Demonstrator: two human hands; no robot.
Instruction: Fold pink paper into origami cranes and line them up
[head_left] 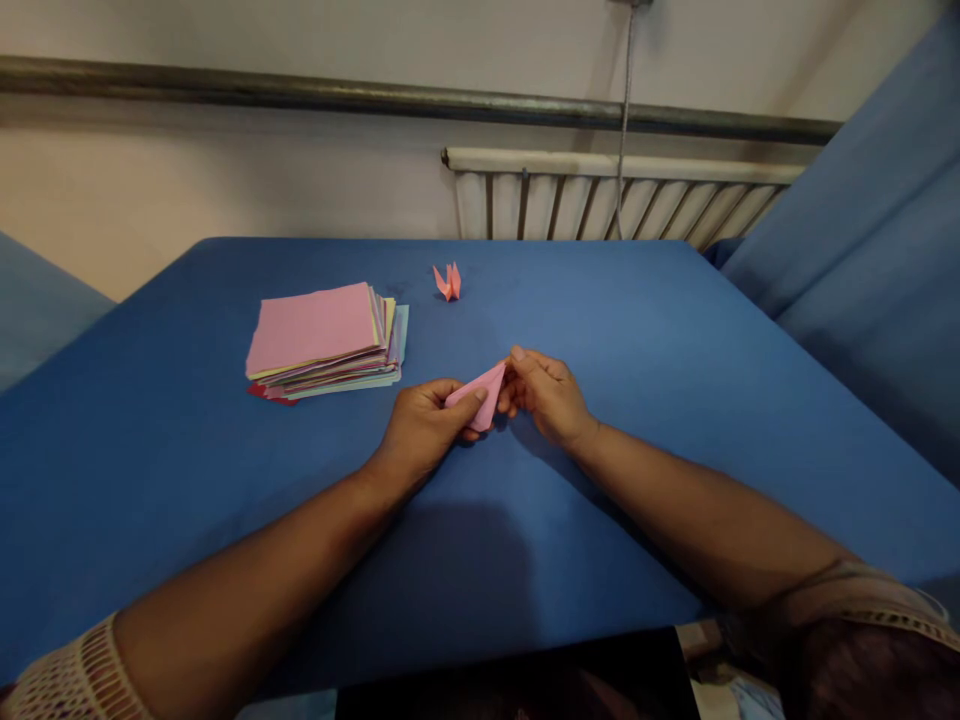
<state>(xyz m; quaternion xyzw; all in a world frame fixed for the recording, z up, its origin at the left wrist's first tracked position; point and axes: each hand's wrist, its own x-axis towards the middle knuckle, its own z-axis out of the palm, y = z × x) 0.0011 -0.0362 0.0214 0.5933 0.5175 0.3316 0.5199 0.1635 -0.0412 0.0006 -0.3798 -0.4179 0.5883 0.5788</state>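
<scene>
Left hand [421,428] grips folded pink paper [492,391]; right hand [551,398] apparently pinches its tip.

I can't see all of the pink paper [493,383], as the left hand [426,422] has its thumb over it and most other fingers tucked behind. The right hand [553,398] pinches the tip, too small a spot to make out. From there, the paper pile [311,325] at 10 o'clock hides most of the red paper [271,395]. The little folded paper [450,288] near 12 is too tiny to see its folds. The table [637,330] hides the bottom of the radiator [540,162] at 1. The curtain [862,220] at 2, right sleeve [870,605] at 4 and left sleeve [71,680] at 8 get cut off.
</scene>
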